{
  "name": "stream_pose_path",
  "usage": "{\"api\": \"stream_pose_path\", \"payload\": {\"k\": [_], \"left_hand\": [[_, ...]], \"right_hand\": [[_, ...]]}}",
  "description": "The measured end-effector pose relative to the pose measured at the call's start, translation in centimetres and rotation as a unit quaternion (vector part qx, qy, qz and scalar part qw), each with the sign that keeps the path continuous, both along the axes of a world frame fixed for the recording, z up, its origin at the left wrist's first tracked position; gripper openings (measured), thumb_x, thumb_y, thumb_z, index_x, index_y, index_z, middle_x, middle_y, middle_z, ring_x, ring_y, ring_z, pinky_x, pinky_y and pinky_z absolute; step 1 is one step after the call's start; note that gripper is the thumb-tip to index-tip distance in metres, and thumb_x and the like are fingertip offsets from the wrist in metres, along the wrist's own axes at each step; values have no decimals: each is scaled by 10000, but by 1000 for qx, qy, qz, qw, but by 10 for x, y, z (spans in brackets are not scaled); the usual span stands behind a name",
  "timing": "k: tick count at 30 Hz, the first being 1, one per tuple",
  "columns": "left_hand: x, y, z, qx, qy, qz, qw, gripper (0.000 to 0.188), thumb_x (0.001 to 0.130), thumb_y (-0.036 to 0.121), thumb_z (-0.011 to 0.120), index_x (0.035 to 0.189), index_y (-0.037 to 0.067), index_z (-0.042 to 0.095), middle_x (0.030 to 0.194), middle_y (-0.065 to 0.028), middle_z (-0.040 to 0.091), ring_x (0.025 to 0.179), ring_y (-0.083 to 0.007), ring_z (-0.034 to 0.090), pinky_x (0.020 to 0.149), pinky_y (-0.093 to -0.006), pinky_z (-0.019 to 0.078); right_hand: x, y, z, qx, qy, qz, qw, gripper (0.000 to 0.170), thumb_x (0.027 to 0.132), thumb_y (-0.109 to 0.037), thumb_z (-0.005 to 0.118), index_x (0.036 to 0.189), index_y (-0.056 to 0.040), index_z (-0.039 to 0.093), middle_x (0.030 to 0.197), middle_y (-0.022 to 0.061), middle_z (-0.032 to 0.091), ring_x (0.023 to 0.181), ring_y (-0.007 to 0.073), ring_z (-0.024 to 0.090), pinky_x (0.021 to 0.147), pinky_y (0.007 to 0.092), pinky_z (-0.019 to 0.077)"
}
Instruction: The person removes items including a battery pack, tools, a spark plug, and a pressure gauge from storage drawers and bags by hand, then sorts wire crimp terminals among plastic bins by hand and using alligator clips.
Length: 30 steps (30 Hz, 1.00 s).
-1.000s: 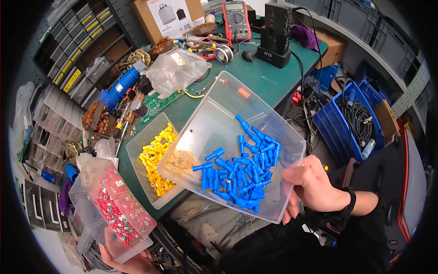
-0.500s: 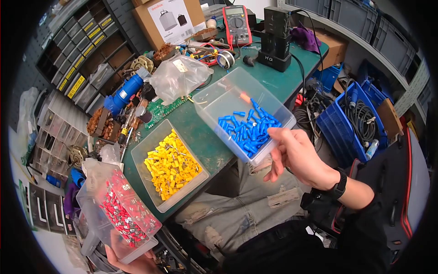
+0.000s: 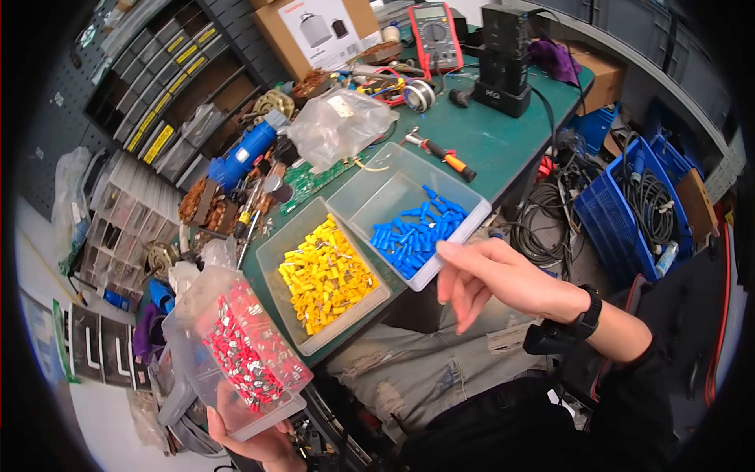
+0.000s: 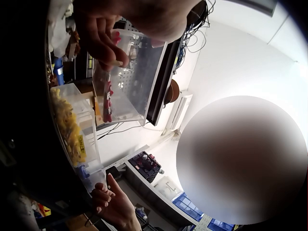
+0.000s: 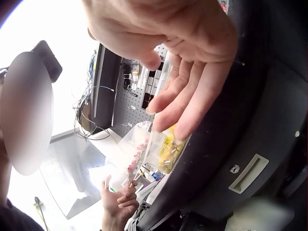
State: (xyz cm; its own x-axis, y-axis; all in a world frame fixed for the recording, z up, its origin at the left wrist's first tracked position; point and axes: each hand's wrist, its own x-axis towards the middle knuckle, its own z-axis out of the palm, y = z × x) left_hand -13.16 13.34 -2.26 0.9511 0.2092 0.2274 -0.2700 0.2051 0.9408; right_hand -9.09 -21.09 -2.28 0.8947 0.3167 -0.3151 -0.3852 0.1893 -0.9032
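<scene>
In the head view, my left hand (image 3: 253, 442) grips the lower end of a clear plastic bin (image 3: 191, 318), tilted beside the bench's front edge. Red crimp terminals (image 3: 245, 346) lie inside it. A second clear bin (image 3: 377, 295) with yellow crimp terminals (image 3: 326, 275) sits on the green bench. Right of it, a third bin (image 3: 385, 175) holding blue crimp terminals (image 3: 417, 232) rests at the front edge. My right hand (image 3: 511, 275) is at this bin's near corner, fingers loosely bent. In the right wrist view its thumb stands apart from the fingers (image 5: 180, 103).
Behind the bins lie a tool with an orange-and-black handle (image 3: 452, 161), a plastic bag (image 3: 334, 130) and a solder spool (image 3: 419, 95). A multimeter (image 3: 436, 38) and a black charger (image 3: 503, 79) stand farther back. A blue crate (image 3: 629, 212) with cables is at right.
My right hand has lowered the blue-terminal bin from above the yellow one onto the bench beside it, and its grip has loosened. The left hand still holds the red-terminal bin.
</scene>
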Motion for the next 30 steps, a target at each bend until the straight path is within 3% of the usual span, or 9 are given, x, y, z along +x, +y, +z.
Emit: {"api": "stream_pose_path", "payload": {"k": [5, 9, 12, 16, 21, 24, 30], "left_hand": [[-4, -14, 9, -19, 29, 29, 999, 676, 921, 581, 306, 986, -52, 532, 657, -157, 617, 301, -157, 433, 254, -233, 321], [-6, -17, 9, -10, 29, 37, 999, 681, 911, 591, 306, 984, -47, 530, 684, -166, 633, 307, -157, 450, 256, -238, 339], [-7, -16, 8, -24, 45, 32, 998, 676, 909, 594, 296, 1012, -41, 505, 677, -182, 624, 322, -177, 459, 272, -260, 351], [-7, -13, 3, -22, 64, 11, 998, 655, 910, 589, 282, 1034, -19, 491, 686, -190, 622, 352, -191, 479, 303, -283, 373], [-7, -16, 4, -24, 78, 19, 997, 644, 903, 596, 301, 1022, -5, 497, 699, -179, 630, 365, -188, 490, 307, -278, 377], [-5, -23, 1, -33, 64, 63, 995, 712, 908, 617, 300, 998, -57, 510, 648, -154, 613, 310, -160, 445, 248, -242, 327], [-6, -30, 6, -25, 58, 50, 997, 728, 908, 625, 303, 1002, -65, 517, 618, -134, 599, 307, -147, 437, 248, -233, 321]], "right_hand": [[-12, -1, 2, -49, -27, 71, 996, 556, 967, -488, 509, 814, 30, 643, 645, 97, 652, 610, 155, 669, 567, 249, 538], [-23, 6, 11, -56, -44, 113, 991, 429, 960, -387, 580, 812, 9, 650, 632, 51, 643, 606, 102, 641, 548, 226, 493], [-28, 9, 13, -70, -133, 61, 987, 294, 941, -257, 638, 796, 0, 647, 623, 27, 630, 588, 63, 613, 535, 209, 457], [-30, 9, 10, -87, -195, 3, 977, 257, 925, -200, 655, 764, 1, 648, 608, 26, 632, 556, 61, 605, 515, 209, 442], [-28, 7, -2, -154, -351, -99, 918, 177, 867, -103, 702, 725, -6, 660, 569, 30, 633, 499, 58, 590, 488, 210, 436], [-28, 8, -9, -115, -382, -83, 913, 160, 854, -95, 712, 732, -3, 665, 562, 19, 626, 495, 50, 584, 478, 206, 431], [-29, 14, -12, -111, -375, -11, 920, 138, 840, -76, 722, 735, -5, 669, 555, 10, 615, 484, 40, 572, 456, 202, 420]]}}
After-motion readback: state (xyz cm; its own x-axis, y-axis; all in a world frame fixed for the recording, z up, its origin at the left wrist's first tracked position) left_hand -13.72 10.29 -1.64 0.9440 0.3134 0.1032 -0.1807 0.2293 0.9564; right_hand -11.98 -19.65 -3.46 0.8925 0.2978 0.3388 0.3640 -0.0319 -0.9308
